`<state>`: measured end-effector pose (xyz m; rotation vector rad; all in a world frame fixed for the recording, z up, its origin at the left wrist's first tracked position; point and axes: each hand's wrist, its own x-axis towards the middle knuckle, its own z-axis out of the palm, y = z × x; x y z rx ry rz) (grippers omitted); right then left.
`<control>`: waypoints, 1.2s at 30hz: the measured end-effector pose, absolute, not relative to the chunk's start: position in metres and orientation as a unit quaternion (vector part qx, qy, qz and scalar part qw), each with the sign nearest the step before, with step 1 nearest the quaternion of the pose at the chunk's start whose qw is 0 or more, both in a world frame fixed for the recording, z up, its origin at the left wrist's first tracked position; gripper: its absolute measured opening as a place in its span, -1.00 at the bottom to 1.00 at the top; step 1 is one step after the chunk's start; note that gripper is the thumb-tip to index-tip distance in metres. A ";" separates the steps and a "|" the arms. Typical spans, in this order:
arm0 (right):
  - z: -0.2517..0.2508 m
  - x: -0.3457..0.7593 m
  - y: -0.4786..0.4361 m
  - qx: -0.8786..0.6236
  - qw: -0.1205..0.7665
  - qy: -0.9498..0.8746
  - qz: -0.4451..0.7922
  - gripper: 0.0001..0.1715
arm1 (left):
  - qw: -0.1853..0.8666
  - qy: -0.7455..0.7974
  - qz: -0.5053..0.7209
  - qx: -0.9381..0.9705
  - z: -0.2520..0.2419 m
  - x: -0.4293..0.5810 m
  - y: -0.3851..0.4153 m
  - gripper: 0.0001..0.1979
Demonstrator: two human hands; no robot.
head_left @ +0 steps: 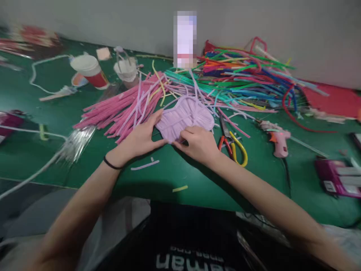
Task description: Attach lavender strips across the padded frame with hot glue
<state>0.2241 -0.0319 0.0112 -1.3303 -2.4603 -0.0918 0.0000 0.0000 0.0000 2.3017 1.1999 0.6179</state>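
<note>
A flat lilac piece woven from pipe cleaners [184, 116] lies on the green table [183, 173]. My left hand [141, 137] grips its left lower edge between thumb and fingers. My right hand [199, 143] pinches its lower right edge, fingers curled. A black band circles my left wrist. Pink pipe cleaners [118, 109] fan out to the left of the piece.
Mixed coloured pipe cleaners [242, 79] are heaped at the back right. Scissors with red and yellow handles [234, 145] lie right of my right hand, a pink glue gun [278, 139] further right. A red cup [90, 71] and a clear cup [126, 69] stand at the back left.
</note>
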 end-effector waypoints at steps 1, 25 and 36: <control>0.012 0.224 -0.032 -0.470 0.166 -0.866 -0.031 -0.70 | 0.236 0.435 0.227 0.838 -0.001 0.000 0.001 -0.03; 0.009 0.245 -0.081 -0.586 0.336 -0.556 0.485 -0.85 | 0.551 0.559 0.319 0.531 0.041 0.038 0.050 -0.79; 0.025 0.264 -0.066 -0.455 0.590 -0.338 0.575 -0.51 | 0.671 0.389 0.584 0.241 0.052 0.084 0.029 -0.67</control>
